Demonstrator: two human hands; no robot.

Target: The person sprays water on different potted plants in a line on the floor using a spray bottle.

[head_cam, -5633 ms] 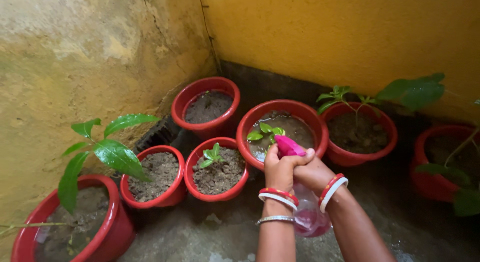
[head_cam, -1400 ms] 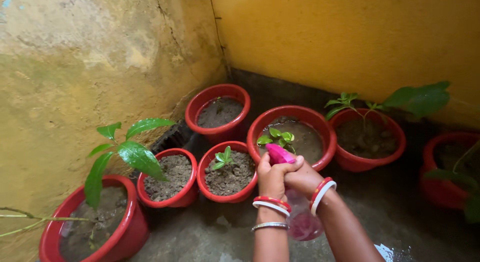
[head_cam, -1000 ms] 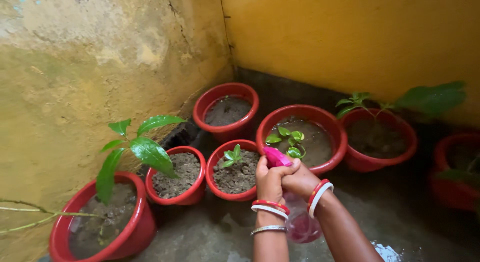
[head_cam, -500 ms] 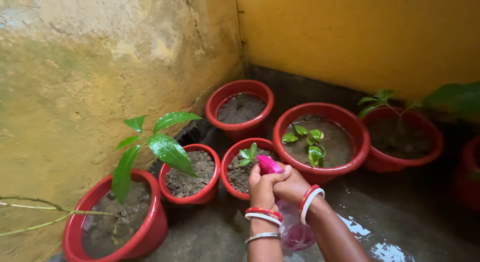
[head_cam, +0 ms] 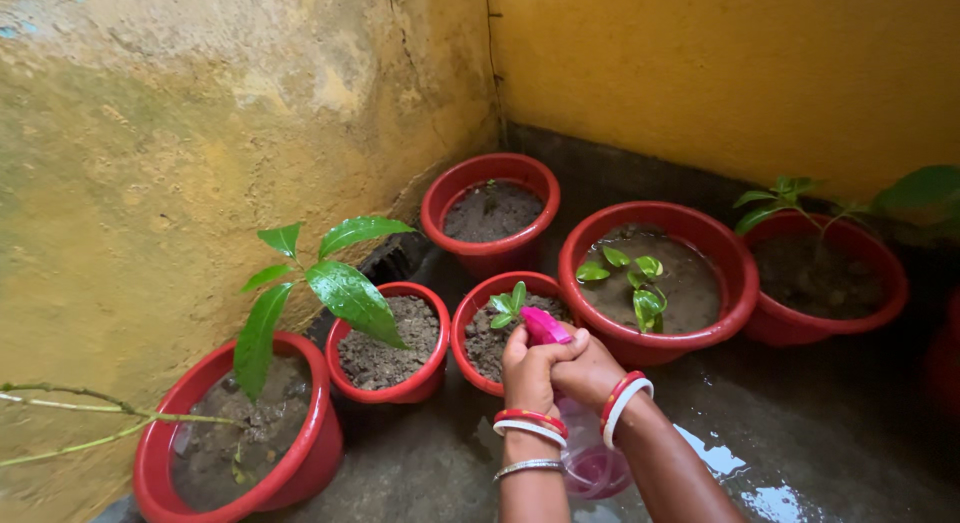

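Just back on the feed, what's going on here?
A person grips a pink spray bottle with both hands, left hand and right hand wrapped round its neck. The nozzle points at the small red pot with a seedling. More red pots stand along the yellow walls, and the floor is wet.

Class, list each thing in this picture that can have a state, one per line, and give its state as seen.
Spray bottle: held upright in both hands, part filled with pink liquid.
Left hand: closed round the bottle neck.
Right hand: wrapped over the left hand.
Small seedling pot: soil-filled, nozzle aimed at it.
Wide pot: soil wet.
Big leafy plant: leaves wet, shiny.
Floor: wet, puddled.
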